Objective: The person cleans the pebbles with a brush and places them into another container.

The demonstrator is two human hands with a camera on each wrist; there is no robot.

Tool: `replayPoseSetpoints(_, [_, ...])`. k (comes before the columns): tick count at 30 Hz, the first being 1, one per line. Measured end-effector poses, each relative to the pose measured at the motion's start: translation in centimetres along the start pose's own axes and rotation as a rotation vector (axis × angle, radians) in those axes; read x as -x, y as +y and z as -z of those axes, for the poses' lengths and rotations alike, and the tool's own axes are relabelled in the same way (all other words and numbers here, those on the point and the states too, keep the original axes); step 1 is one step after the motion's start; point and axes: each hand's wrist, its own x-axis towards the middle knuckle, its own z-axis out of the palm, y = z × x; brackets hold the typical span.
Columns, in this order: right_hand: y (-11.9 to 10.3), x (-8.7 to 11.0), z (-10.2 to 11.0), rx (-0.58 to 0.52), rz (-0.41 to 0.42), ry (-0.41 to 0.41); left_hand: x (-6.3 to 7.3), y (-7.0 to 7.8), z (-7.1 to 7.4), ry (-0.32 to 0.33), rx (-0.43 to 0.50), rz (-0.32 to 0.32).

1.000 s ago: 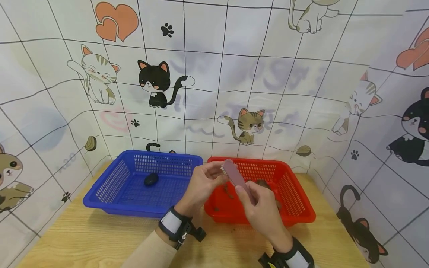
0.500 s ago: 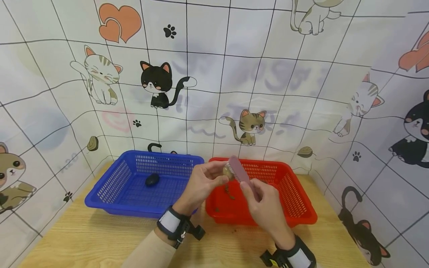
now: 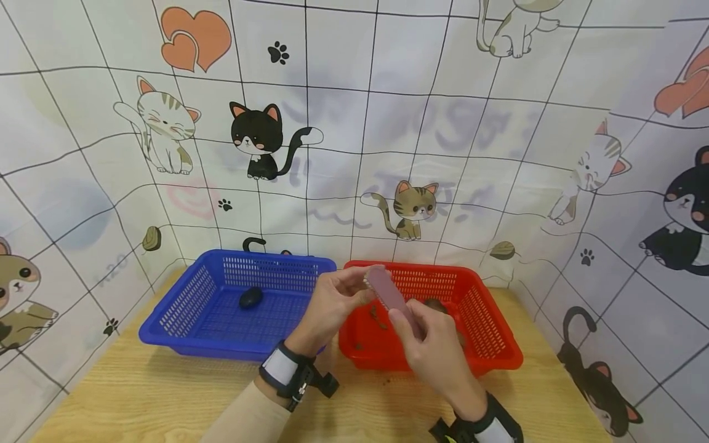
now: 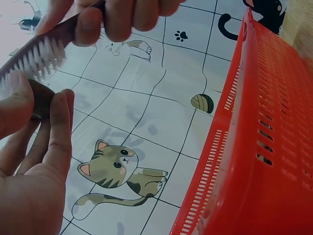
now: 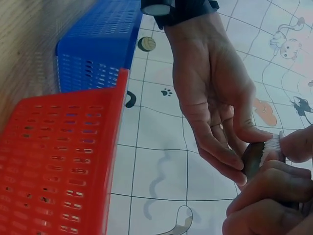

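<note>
In the head view my left hand [image 3: 332, 307] is raised over the near side of the red basket [image 3: 498, 332]. Its thumb and fingers pinch a dark, smooth stone [image 4: 41, 100], which the brush hides in the head view. My right hand [image 3: 434, 351] grips a mauve brush [image 3: 390, 296] with white bristles [image 4: 44, 56]. In both wrist views the bristles lie against the stone. The right fingers curl round the brush's handle end. A black oval stone [image 3: 251, 298] lies in the blue basket [image 3: 166, 329].
Inside the red basket are a brown stone [image 3: 434, 304], partly hidden by my right hand, and bits of brown debris [image 3: 378, 319]. Both baskets stand side by side on a wooden table [image 3: 133, 394], against a cat-patterned wall covering [image 3: 332, 123].
Half a second ago the brush was farther up and right, with the stone showing beside it. It has swung down and left over the stone, much as one second ago. The left hand barely moved.
</note>
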Motion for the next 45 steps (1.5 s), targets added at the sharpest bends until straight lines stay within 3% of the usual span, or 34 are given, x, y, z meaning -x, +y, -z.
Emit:
replayPoseSetpoints(10, [0.3,-1.3,0.8,-0.007,-0.012,0.026,-0.2,0.1,0.2,-0.023,0.013,-0.007])
replayPoseSetpoints(23, [0.6,0.5,0.2,-0.057,-0.072,0.023,0.1,0.1,0.3,-0.029,0.083,-0.002])
replayPoseSetpoints(31, [1.3,1.4,0.7,-0.13,-0.056,0.167,0.1,0.1,0.6,-0.083,0.15,-0.033])
replayPoseSetpoints(40, [1.8,1.3,1.8,-0.208,-0.092,0.212,0.0,0.7,0.6,-0.125,0.32,-0.039])
replayPoseSetpoints(45, [2.2,1.4,1.9,-0.201,-0.103,0.211,0.2,1.0,0.6,-0.108,0.405,-0.027])
